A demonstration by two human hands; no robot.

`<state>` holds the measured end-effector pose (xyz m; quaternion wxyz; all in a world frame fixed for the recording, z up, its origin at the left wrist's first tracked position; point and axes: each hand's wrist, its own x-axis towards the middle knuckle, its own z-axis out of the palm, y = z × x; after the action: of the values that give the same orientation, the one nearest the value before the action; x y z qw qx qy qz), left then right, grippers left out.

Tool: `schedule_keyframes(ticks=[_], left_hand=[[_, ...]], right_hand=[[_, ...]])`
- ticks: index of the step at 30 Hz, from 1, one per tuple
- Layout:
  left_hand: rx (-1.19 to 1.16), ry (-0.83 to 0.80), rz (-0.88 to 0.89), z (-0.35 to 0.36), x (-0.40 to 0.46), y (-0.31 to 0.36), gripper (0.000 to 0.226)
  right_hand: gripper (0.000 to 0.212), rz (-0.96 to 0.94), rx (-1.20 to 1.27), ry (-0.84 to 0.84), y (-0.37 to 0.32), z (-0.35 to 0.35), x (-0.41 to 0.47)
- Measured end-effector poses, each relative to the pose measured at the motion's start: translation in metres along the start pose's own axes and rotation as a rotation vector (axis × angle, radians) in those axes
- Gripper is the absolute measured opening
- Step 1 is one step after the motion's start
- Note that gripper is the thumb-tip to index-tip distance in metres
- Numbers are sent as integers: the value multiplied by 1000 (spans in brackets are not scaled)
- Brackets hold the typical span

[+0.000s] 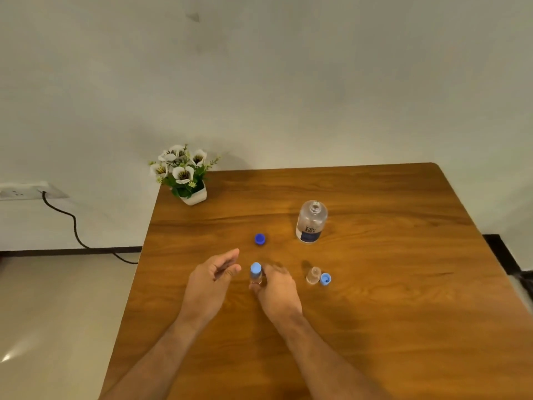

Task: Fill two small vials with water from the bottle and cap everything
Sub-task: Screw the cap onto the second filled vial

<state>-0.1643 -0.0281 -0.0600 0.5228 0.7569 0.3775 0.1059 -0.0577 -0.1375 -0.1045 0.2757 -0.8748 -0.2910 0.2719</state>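
A small clear vial (pixel 255 275) with a light blue cap on it stands upright near the table's middle. My right hand (pixel 277 287) wraps around its lower part from the right. My left hand (pixel 212 277) hovers just left of it, fingers apart, holding nothing. A second small vial (pixel 313 275) stands uncapped to the right, with its light blue cap (pixel 326 278) lying beside it. The clear water bottle (pixel 311 222) stands uncapped farther back. Its dark blue cap (pixel 260 239) lies on the table behind my hands.
A white pot of artificial flowers (pixel 184 176) sits at the far left corner of the wooden table (pixel 403 298). The wall is right behind the table. A wall socket with a black cable (pixel 73 223) is off to the left.
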Motion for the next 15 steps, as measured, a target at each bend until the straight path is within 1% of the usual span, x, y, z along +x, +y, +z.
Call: schedule_keyframes(ticks=[5, 12, 15], left_hand=[[39, 17, 6, -1, -4, -12, 39], [25, 87, 68, -1, -6, -9, 34], [16, 104, 105, 3, -8, -4, 33]], right_hand=[[47, -34, -89, -8, 5, 13, 2], [50, -38, -103, -5, 9, 22, 6], [60, -42, -94, -15, 10, 24, 6]])
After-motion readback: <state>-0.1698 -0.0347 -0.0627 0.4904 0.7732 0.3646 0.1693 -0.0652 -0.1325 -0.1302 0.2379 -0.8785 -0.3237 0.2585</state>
